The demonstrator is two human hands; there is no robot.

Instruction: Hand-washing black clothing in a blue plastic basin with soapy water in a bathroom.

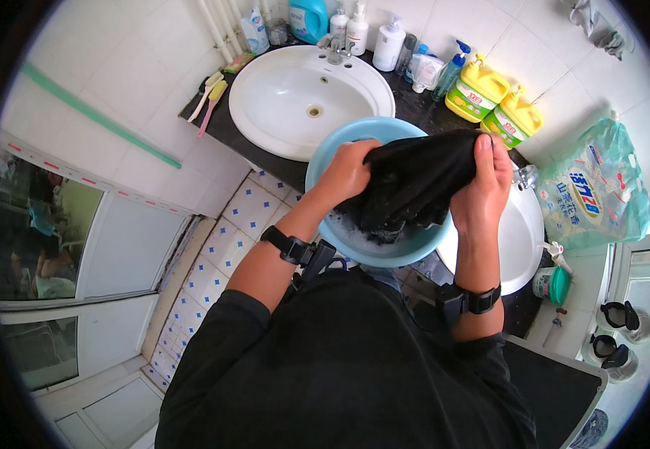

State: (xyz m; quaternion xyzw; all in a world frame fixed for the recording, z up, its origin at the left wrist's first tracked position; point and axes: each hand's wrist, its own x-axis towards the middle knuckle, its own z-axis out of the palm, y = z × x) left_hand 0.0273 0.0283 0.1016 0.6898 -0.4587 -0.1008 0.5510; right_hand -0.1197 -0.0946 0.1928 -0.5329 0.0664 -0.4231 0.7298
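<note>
Stretched between my two hands is a wet black cloth (415,174), raised over a light blue plastic basin (325,151). My left hand (353,171) grips its left side, fingers folded into the fabric. At the upper right corner, my right hand (487,177) pinches the cloth with the thumb on top. The cloth's lower part hangs down into the basin, where soapy water with foam (358,233) shows. The basin stands across the dark counter between two washbasins. What the cloth covers inside the basin is hidden.
A white washbasin (280,84) with a faucet (334,50) lies behind left; another washbasin (518,236) is at right. Pump bottles (388,45) and yellow detergent jugs (476,90) line the wall. Brushes (213,104) lie at the counter's left end. A green plastic bag (594,185) hangs at right.
</note>
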